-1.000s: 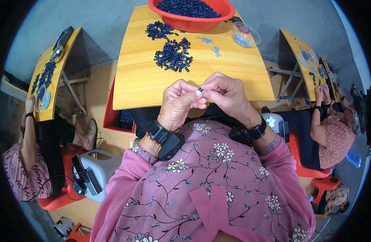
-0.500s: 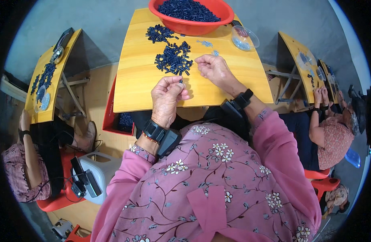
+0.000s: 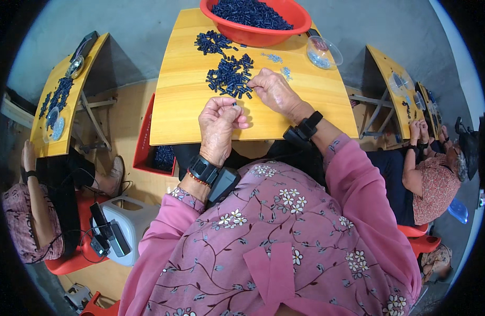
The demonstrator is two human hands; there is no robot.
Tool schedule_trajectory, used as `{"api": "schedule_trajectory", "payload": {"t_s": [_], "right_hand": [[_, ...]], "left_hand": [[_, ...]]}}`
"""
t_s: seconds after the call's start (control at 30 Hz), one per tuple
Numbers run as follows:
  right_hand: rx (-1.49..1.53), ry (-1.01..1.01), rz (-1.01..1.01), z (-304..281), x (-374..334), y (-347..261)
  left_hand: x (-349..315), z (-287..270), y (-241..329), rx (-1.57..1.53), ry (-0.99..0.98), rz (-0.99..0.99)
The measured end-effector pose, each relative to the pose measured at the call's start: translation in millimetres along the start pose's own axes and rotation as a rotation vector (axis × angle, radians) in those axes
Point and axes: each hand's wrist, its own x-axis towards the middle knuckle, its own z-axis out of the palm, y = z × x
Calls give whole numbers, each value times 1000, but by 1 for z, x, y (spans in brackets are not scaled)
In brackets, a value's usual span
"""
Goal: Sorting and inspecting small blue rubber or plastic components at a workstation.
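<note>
Low over the table's near side, my left hand [image 3: 217,126] pinches a small dark blue tube [image 3: 234,104] between thumb and forefinger; only its tip shows. My right hand [image 3: 279,94] is at the right edge of the nearer pile of dark blue tubes [image 3: 227,76], with thumb and forefinger pressed together. Whatever lies between those fingertips is too small to make out. Beyond the right hand are two little heaps of tiny pale bits, one farther heap [image 3: 273,58] and one nearer heap [image 3: 286,72]. A second pile of tubes [image 3: 212,42] lies farther back.
A red basin [image 3: 253,36] full of dark tubes stands at the table's far edge. Right of it sits a clear plastic bowl [image 3: 337,55] with pale bits. A red crate [image 3: 143,150] is below the table's left side. People work at tables on both sides.
My right hand has moved left and slightly nearer, up to the pile's edge. My left hand has barely moved; less of its tube shows. The whole view has shifted slightly.
</note>
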Motion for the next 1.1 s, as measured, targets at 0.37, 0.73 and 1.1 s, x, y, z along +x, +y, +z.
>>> {"api": "schedule_trajectory", "payload": {"t_s": [0.37, 0.73, 1.1], "right_hand": [[-85, -19, 4, -3, -6, -7], [558, 22, 343, -23, -40, -46], [913, -23, 350, -36, -39, -67]], "left_hand": [[0, -5, -3, -2, -61, 10], [1, -4, -6, 52, -49, 27], [-3, -2, -8, 101, -121, 22]]}}
